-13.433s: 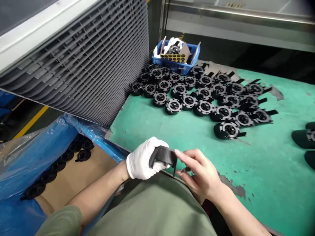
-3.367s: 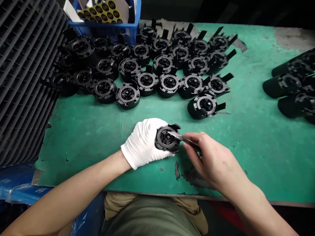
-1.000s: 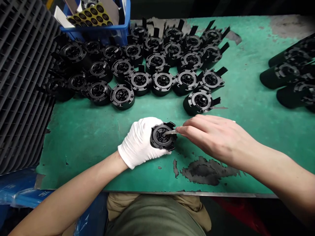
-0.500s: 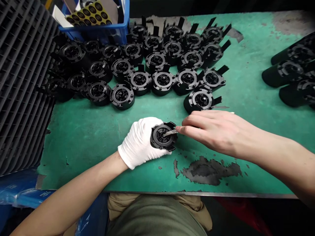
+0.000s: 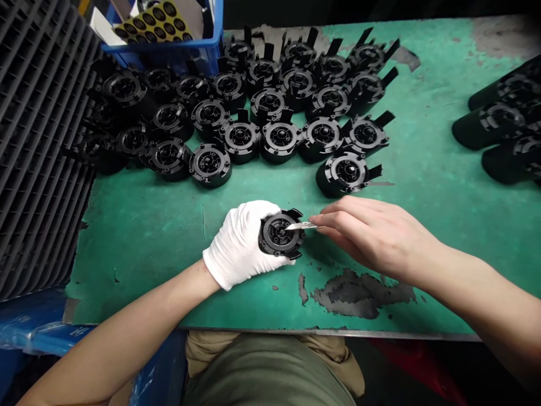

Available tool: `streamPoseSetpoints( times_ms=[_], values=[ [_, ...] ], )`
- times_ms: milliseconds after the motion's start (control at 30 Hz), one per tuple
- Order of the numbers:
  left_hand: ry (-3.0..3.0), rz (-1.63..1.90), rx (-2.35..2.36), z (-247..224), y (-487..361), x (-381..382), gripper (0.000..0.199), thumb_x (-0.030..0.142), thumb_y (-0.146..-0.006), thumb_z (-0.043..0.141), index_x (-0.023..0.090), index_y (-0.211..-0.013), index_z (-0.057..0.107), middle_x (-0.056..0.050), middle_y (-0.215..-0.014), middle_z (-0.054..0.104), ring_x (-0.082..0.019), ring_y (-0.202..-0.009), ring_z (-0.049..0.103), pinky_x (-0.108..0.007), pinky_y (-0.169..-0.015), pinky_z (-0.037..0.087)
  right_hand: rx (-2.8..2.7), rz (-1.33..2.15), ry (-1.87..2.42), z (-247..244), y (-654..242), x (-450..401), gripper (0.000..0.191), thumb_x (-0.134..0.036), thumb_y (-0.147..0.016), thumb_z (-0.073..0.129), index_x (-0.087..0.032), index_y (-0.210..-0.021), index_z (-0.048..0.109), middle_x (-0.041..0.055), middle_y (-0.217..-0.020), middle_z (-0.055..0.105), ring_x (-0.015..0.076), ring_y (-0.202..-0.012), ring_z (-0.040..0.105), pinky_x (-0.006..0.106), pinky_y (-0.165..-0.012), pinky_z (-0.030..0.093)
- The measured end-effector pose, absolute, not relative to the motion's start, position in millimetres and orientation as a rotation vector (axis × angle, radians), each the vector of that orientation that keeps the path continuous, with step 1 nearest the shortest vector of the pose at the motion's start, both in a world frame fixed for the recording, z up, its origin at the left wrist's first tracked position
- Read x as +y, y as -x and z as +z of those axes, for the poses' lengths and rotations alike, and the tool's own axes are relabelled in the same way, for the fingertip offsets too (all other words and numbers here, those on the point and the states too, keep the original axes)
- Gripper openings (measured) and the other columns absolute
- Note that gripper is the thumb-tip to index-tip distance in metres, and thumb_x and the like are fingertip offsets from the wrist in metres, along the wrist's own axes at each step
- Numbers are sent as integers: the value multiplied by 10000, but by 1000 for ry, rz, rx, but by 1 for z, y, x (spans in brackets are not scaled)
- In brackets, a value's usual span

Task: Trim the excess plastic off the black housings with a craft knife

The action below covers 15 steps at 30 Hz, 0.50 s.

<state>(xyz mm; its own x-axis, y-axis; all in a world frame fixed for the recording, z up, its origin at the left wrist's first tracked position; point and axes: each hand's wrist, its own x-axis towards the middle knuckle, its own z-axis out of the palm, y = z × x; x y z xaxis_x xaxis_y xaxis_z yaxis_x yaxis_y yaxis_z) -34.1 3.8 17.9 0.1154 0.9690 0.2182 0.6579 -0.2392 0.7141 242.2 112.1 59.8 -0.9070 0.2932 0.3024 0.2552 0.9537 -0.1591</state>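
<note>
My left hand [image 5: 243, 245], in a white glove, is wrapped around a round black plastic housing [image 5: 282, 239] with rings and small posts on its upper face. The housing is held over the near middle of the green table [image 5: 169, 254]. In my bare right hand [image 5: 367, 231] is a small knife [image 5: 305, 225] with a thin pointed metal blade, like a scalpel. Its tip points left over the centre of the housing; whether it touches cannot be made out. The far side of the housing is partly covered by my gloved fingers.
Many similar black housings [image 5: 281, 135] crowd the back of the table, one [image 5: 344, 172] nearest my right hand. Further black cylinders [image 5: 486, 127] lie at the right. Behind stands a blue bin [image 5: 169, 56] with a sticker sheet [image 5: 154, 25]. Dark grilles [image 5: 38, 141] are stacked at left.
My right hand has drawn slightly right with the knife, and its blade has shifted from the housing's centre towards its right side. My left hand and the housing stay nearly still.
</note>
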Motion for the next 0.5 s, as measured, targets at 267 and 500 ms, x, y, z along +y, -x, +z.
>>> streamPoseSetpoints(
  times_ms=[267,500],
  values=[
    [-1932,913,1588,11,36,4,950,888,-498,1016,236,-1119,712,-113,-1144,753,-374,-1101,774,-514,-981,650,-2661,454,686,55,-239,65,311,-111,-1092,640,-159,-1397,607,110,-1146,772,209,-940,750,319,-772,594],
    [-2012,985,1563,5,38,1,969,877,-574,1002,223,-1195,647,-112,-1149,745,-354,-1081,767,-499,-955,632,-2715,366,692,48,-243,63,307,-111,-1102,616,-176,-1402,614,82,-1118,761,192,-875,729,315,-700,547]
  ],
)
